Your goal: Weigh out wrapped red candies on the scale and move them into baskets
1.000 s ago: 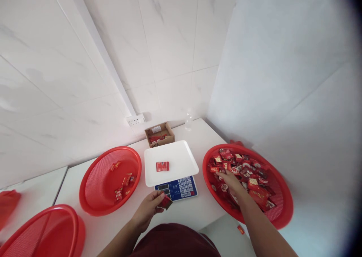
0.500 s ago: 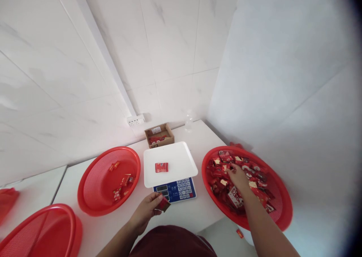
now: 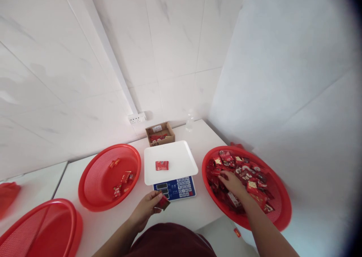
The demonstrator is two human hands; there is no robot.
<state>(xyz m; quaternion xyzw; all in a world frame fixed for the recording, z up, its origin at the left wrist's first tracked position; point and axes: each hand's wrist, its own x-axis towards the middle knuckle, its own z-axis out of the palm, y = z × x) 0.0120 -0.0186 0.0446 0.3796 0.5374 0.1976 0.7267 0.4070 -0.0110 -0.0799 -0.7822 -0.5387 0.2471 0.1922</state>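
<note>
My left hand (image 3: 148,208) is closed on a small red wrapped packet (image 3: 163,202), in front of the scale. Over the large red basket (image 3: 285,211) on the right, my right hand (image 3: 233,183) has its fingertips pinched at the edge of a red packet (image 3: 216,172) among many mixed wrapped snacks (image 3: 256,189). A digital scale with a blue keypad (image 3: 174,189) stands between the hands. On its white tray (image 3: 181,155) lies a single red packet (image 3: 162,165).
Left of the scale is a red basket (image 3: 90,181) with several small packets inside. Another red basket (image 3: 76,227) sits nearer at left. A cardboard box (image 3: 160,133) and a clear bottle (image 3: 189,122) stand by the wall. One packet (image 3: 237,232) lies below the right basket.
My right hand has shifted slightly left and nearer to me within the right basket, onto another spot among the packets. My left hand still holds its packet in about the same place.
</note>
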